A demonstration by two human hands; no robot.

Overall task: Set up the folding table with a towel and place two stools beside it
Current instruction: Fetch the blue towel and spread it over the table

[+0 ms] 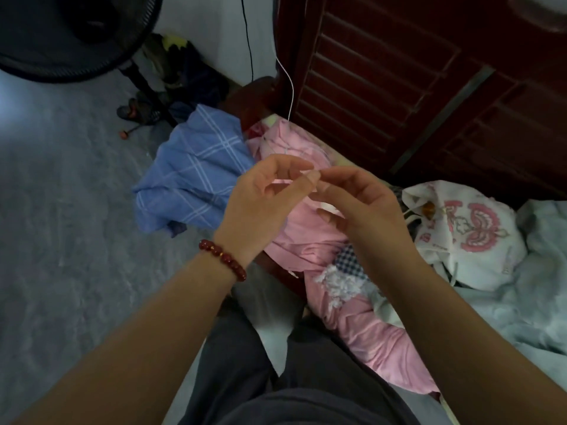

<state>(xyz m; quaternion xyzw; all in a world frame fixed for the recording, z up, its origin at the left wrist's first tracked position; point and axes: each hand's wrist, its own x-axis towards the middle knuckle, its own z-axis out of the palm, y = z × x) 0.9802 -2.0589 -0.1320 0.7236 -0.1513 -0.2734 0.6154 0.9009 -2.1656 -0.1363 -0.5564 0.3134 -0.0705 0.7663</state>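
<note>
Both hands meet in mid-air above a bed strewn with cloth. The left hand (pixel 264 191), with a dark red bead bracelet (pixel 222 259) at its wrist, has its fingers curled and its thumb and forefinger pinched on something small and pale; what it is cannot be told. The right hand (pixel 359 204) is half curled, its fingertips touching the same spot. Beneath them lies a crumpled pink cotton cloth (pixel 310 237) along the bed's near edge, and a blue checked cloth (pixel 196 173) hangs over the bed's left edge. No folding table or stool shows.
</note>
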